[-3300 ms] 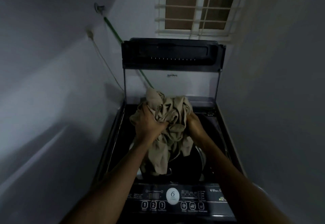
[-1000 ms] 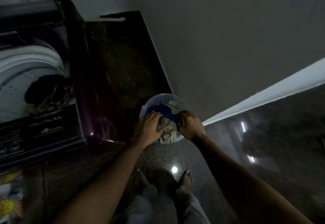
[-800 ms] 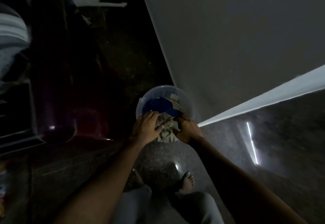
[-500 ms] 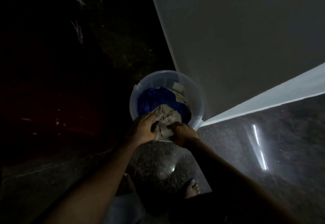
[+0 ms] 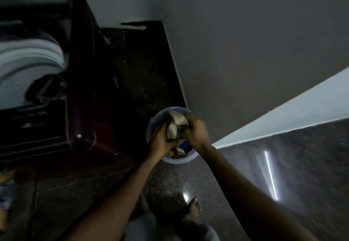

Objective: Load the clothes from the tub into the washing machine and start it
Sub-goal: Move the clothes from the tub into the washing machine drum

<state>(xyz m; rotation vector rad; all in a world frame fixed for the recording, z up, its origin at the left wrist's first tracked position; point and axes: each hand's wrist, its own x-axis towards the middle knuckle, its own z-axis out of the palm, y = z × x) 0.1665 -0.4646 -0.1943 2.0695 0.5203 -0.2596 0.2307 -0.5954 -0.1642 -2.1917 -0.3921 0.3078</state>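
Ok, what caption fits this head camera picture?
The left hand and right hand grip a beige cloth over the plastic tub beside the washing machine.

Blurred washing machine (image 5: 80, 82), cropped leftward.

Tub (image 5: 176, 161) on floor (image 5: 149, 74) right of washing machine (image 5: 81, 74), seemingly against wall (image 5: 245, 51)

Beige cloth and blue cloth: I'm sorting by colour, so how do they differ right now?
The beige cloth is pale; the blue cloth is dark blue. The beige cloth is bunched between the left hand and right hand; the blue cloth lies lower in the tub, mostly hidden. Both are laundry.
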